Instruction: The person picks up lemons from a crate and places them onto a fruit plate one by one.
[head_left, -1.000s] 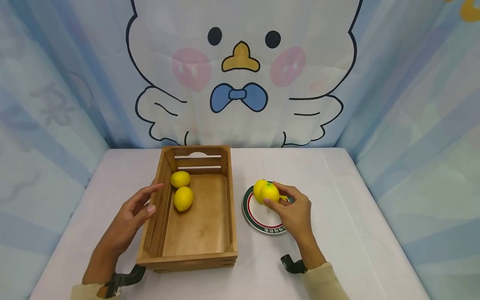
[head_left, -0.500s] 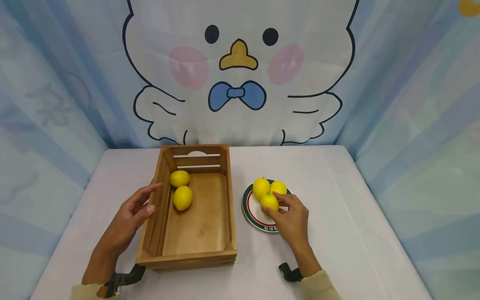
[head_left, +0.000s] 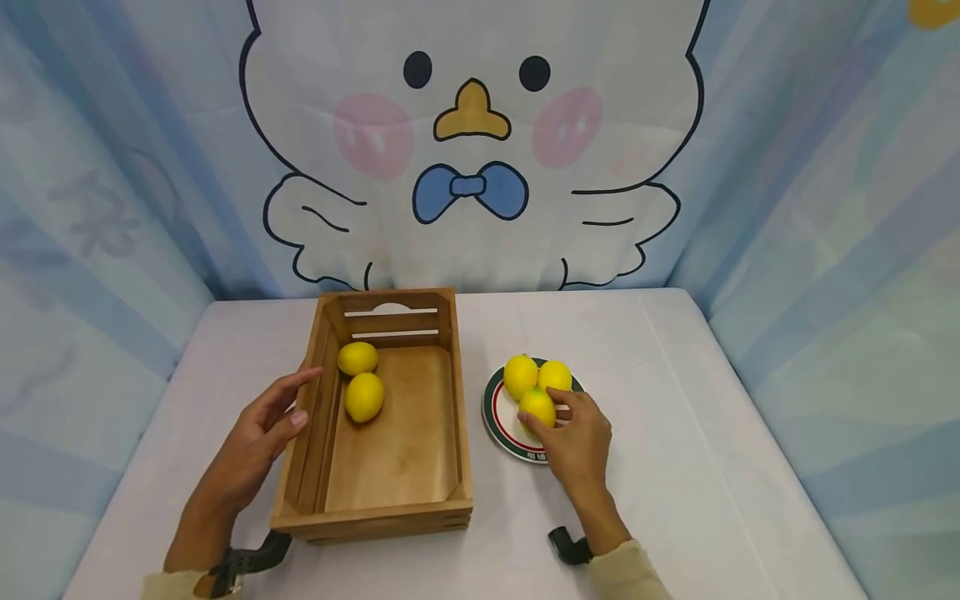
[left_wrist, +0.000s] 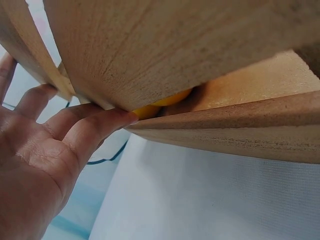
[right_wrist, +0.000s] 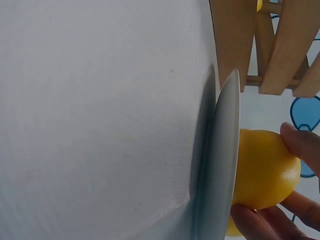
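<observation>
My right hand (head_left: 581,437) pinches a yellow lemon (head_left: 537,407) between thumb and fingers, low over the near part of a white plate (head_left: 506,425) with a green and red rim. In the right wrist view this lemon (right_wrist: 265,167) sits right at the plate's face. Two more lemons, one at left (head_left: 520,377) and one at right (head_left: 555,377), lie behind it on the plate. My left hand (head_left: 258,437) rests its fairly straight fingers against the left side of a wooden crate (head_left: 397,518). Inside the crate, two lemons (head_left: 364,397) lie along the left wall.
A white cloth covers the table (head_left: 675,467). Beyond its far edge hangs a pale blue curtain (head_left: 480,250) with a cartoon bird, and more curtain flanks both sides. The crate stands to the left of the plate, a narrow strip of cloth between them.
My right hand has brought its lemon from the back right of the plate toward the near middle, uncovering the right-hand lemon behind. The left hand stays at the crate.
</observation>
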